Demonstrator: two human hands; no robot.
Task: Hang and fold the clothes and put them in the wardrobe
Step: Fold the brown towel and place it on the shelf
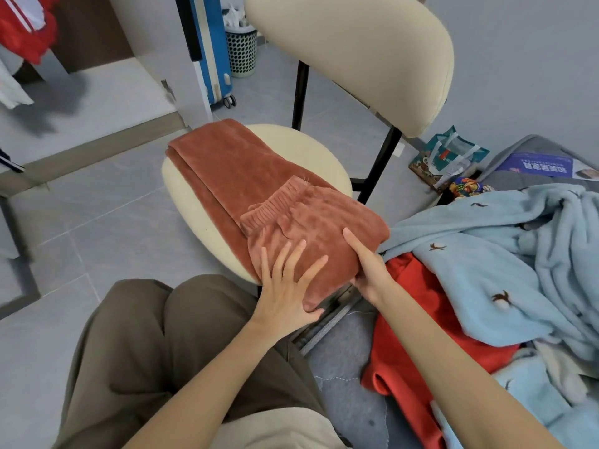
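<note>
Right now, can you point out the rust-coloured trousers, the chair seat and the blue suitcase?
rust-coloured trousers [233,170]: head view, the flat leg part.
chair seat [308,147]: head view, bare cream cushion beyond the trousers.
blue suitcase [217,69]: head view, its blue side.

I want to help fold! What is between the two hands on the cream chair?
In the head view, the folded rust-brown fuzzy garment lies between them: the left hand presses flat on it, the right hand grips its edge.

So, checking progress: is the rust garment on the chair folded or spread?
Folded: the rust garment lies doubled, its ribbed end laid back over itself.
</note>
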